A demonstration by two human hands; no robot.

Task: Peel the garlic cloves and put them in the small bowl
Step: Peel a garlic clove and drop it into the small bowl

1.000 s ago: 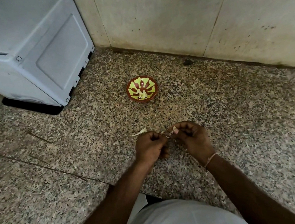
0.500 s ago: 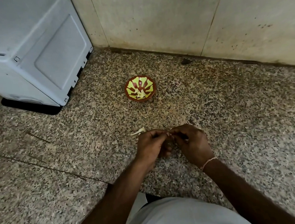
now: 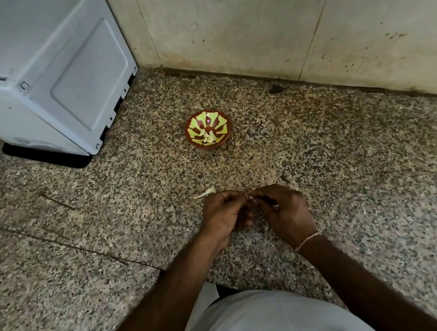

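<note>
1. Left hand (image 3: 224, 213) and right hand (image 3: 285, 208) meet fingertip to fingertip nearer than the small bowl (image 3: 208, 129), both pinching a garlic clove (image 3: 248, 197), mostly hidden.
2. Pale garlic skin (image 3: 205, 192) lies on the granite counter (image 3: 83, 235), between hands and bowl.
3. Bowl holds pale peeled cloves (image 3: 208, 137).
4. White appliance (image 3: 38, 77) stands left of bowl.

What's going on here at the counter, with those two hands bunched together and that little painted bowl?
A person is peeling garlic over a speckled stone counter. The left hand and right hand meet fingertip to fingertip, pinching something small between them, most likely a clove, though it is mostly hidden. A pale scrap of peel lies just beyond the left hand. Further back, the small bowl already holds a few pale pieces.
</note>
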